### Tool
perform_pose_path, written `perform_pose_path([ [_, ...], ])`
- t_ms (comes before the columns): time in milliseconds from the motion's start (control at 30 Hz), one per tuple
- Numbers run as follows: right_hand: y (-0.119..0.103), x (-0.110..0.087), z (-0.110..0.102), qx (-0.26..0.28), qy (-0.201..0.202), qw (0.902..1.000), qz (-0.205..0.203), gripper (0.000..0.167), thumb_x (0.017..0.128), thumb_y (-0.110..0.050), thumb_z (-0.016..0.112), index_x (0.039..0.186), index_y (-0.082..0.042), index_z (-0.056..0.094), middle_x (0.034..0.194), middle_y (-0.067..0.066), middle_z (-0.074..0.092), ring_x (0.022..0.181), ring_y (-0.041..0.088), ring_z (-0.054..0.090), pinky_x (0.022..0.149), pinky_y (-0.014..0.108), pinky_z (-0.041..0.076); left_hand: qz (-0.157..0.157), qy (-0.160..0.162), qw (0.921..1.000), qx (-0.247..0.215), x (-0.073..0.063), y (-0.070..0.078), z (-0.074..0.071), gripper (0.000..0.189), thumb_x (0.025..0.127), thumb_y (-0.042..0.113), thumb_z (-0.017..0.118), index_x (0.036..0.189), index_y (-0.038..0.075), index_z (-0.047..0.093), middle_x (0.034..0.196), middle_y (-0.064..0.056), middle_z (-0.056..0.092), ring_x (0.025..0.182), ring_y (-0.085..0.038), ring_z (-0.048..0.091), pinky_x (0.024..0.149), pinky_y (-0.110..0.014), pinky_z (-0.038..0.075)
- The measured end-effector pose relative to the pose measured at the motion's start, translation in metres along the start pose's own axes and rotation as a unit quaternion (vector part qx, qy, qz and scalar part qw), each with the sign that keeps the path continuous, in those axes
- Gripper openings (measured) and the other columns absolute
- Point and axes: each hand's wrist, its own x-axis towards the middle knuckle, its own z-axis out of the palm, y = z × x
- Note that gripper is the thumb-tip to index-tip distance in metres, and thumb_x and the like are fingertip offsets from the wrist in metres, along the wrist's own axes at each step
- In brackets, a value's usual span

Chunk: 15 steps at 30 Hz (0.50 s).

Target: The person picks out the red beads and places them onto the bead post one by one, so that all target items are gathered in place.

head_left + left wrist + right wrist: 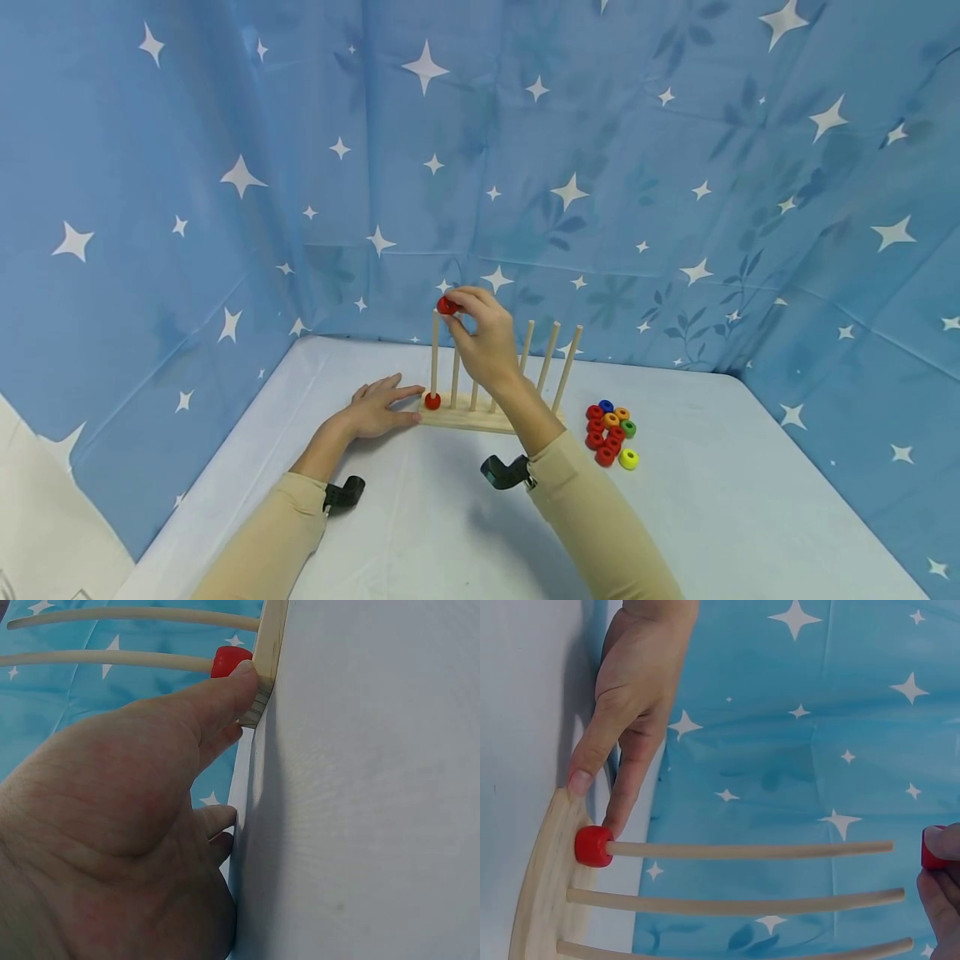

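My right hand (486,342) pinches a red bead (447,306) between thumb and fingertips. That bead is beside the top of the leftmost peg (434,354) of a wooden peg rack (472,421); in the right wrist view a small gap parts it from the peg's tip. Another red bead (594,847) sits at the bottom of the same peg, against the base. At the rack's left end, my left hand (377,407) holds the base between thumb and index finger, its other fingers spread toward the back. My right hand and forearm hide parts of the middle pegs.
Right of the rack, loose beads lie grouped on the white table (712,483): several red beads (604,456), orange ones (622,413), a blue bead (606,406), a green bead (628,429) and a yellow bead (629,459). A blue star-patterned curtain (480,125) stands behind.
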Motion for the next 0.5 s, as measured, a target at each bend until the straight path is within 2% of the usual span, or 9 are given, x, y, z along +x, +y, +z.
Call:
perform_pose_path([
  [167, 0.0014, 0.0013, 0.0028, -0.029, -0.019, 0.9994, 0.003, 0.024, 0.093, 0.000, 0.076, 0.116, 0.004, 0.075, 0.116, 0.016, 0.073, 0.102, 0.028, 0.072, 0.088, 0.040, 0.062, 0.000, 0.000, 1.0000, 0.003, -0.0008, 0.0007, 0.0003, 0.063, 0.101, 0.048, 0.065, 0.157, 0.023, 0.050, 0.172, -0.025, 0.018, 0.158, -0.050, 0.013, 0.124, -0.071, 0.004],
  [267, 0.0021, 0.0021, 0.0044, -0.037, -0.030, 0.9989, 0.004, 0.023, 0.094, -0.001, 0.076, 0.116, 0.004, 0.075, 0.116, 0.015, 0.073, 0.105, 0.029, 0.072, 0.087, 0.041, 0.061, 0.000, 0.000, 1.0000, 0.003, -0.0008, 0.0010, -0.0001, 0.062, 0.101, 0.048, 0.065, 0.157, 0.024, 0.050, 0.172, -0.025, 0.018, 0.158, -0.050, 0.013, 0.124, -0.071, 0.004],
  [400, 0.0033, 0.0021, 0.0061, -0.051, -0.044, 0.9977, 0.011, 0.024, 0.094, -0.001, 0.075, 0.117, 0.002, 0.075, 0.117, 0.013, 0.073, 0.112, 0.028, 0.071, 0.093, 0.038, 0.060, -0.002, -0.003, 1.0000, 0.003, 0.0003, -0.0005, -0.0003, 0.062, 0.101, 0.048, 0.064, 0.157, 0.024, 0.050, 0.172, -0.024, 0.018, 0.158, -0.050, 0.012, 0.124, -0.071, 0.004],
  [500, 0.0044, 0.0017, 0.0071, -0.065, -0.049, 0.9966, 0.012, 0.025, 0.093, -0.002, 0.077, 0.118, 0.001, 0.076, 0.118, 0.012, 0.073, 0.113, 0.028, 0.072, 0.099, 0.041, 0.058, -0.002, -0.005, 1.0000, 0.005, 0.0009, -0.0013, -0.0004, 0.062, 0.101, 0.048, 0.064, 0.157, 0.024, 0.050, 0.172, -0.024, 0.017, 0.158, -0.049, 0.012, 0.124, -0.071, 0.004],
])
